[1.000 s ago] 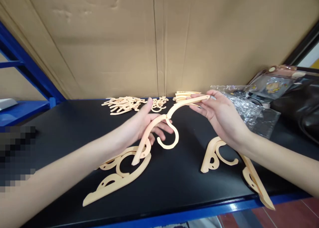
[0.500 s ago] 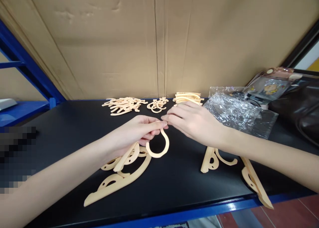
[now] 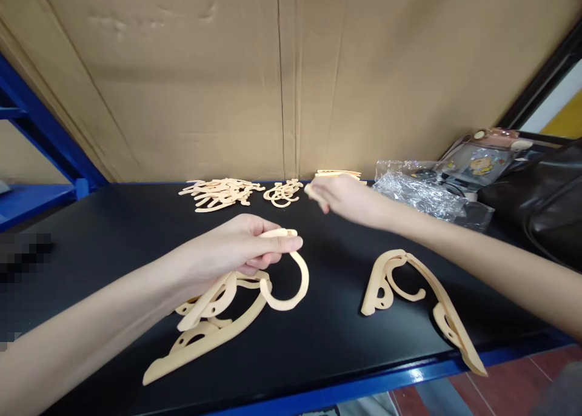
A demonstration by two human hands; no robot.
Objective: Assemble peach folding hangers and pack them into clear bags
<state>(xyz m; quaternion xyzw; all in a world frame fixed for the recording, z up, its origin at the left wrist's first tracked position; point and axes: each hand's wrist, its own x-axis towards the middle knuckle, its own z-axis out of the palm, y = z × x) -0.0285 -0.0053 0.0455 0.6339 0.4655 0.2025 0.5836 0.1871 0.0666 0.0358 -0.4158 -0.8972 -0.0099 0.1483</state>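
My left hand (image 3: 254, 243) pinches a beige hanger arm (image 3: 202, 304) at its upper end, with a curved hanger hook (image 3: 302, 288) hanging down from that end. My palm hides the middle of the arm. Under it, partly covered, a beige folding hanger (image 3: 213, 343) lies on the black table. At the far edge my right hand (image 3: 336, 196) is over a stack of hanger arms (image 3: 339, 174), its fingers curled in; what they hold, if anything, is hidden. To the right lies an assembled hanger (image 3: 400, 270) with two arms and a hook.
Along the back lie a loose pile of hanger arms (image 3: 222, 191) and a small pile of hooks (image 3: 282, 193). Crumpled clear plastic (image 3: 413, 191) and a dark leather bag (image 3: 536, 197) are at the right. A cardboard wall (image 3: 191, 88) closes off the back; the table has a blue front edge (image 3: 409, 376).
My right hand has left the piece in my left hand and moved back to the stack of arms. My left hand still grips the arm, a little lower in view.
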